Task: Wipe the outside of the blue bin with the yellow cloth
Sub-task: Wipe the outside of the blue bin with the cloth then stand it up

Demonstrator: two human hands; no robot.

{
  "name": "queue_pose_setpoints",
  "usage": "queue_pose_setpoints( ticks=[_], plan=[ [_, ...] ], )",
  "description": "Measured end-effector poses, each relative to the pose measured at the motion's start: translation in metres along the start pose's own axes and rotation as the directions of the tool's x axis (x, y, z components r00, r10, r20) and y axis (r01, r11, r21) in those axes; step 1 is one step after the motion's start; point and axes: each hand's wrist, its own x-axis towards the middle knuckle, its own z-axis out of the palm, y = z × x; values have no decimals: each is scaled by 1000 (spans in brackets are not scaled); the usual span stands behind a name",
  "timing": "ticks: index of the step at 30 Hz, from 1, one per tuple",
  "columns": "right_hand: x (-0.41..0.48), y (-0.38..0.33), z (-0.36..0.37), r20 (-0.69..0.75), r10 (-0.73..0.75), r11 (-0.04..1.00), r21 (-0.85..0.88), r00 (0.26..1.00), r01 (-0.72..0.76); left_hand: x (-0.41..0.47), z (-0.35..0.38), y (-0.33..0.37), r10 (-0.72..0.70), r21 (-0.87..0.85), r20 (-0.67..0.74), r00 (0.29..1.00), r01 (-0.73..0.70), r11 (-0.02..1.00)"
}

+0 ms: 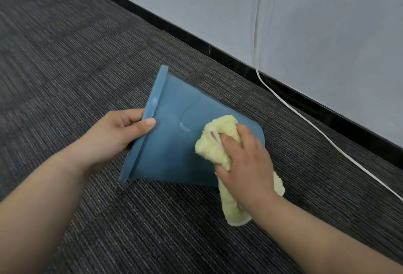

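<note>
— We see smooth plastic on the blue bin [172, 147], with a faint sheen.
— Agreed, and we take the yellow cloth [212, 149] for fluffy terry. The carpet [65, 60] looks matt, ribbed and coarse to us; the wall [305, 23] looks smooth and matt.

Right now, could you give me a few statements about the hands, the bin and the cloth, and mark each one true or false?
1. The blue bin is tipped over, not standing upright. True.
2. The left hand grips the bin's rim. True.
3. The right hand holds a red sponge. False: it holds a yellow cloth.
4. The cloth is stuffed inside the bin. False: it is pressed on the bin's outside wall, near the base end.
5. A white cable runs down the wall to the carpet. True.
</note>
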Motion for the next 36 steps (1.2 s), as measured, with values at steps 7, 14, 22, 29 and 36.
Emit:
queue_pose_setpoints(
  ticks=[7, 14, 22, 29, 36],
  plan=[
    [1, 23, 4, -46, 23, 1000, -11, 999, -23, 1, -5, -5, -7, 14, 8, 1000, 7, 1000],
    [-9, 24, 7, -23, 87, 996, -32, 996, -88, 5, -2, -4, 2, 15, -21, 1000, -2, 1000],
    [-3, 48, 6, -40, 254, 966, 52, 967, -251, 6, 1, -4, -17, -16, -46, 999, 16, 1000],
    [-24, 36, 12, 7, 150, 987, 54, 989, -150, 8, 5, 2, -19, -31, -89, 996, 16, 999],
    [-7, 51, -5, -57, 301, 945, 155, 952, -289, 9, 19, 12, 25, 18, -91, 996, -23, 1000]
  ],
)
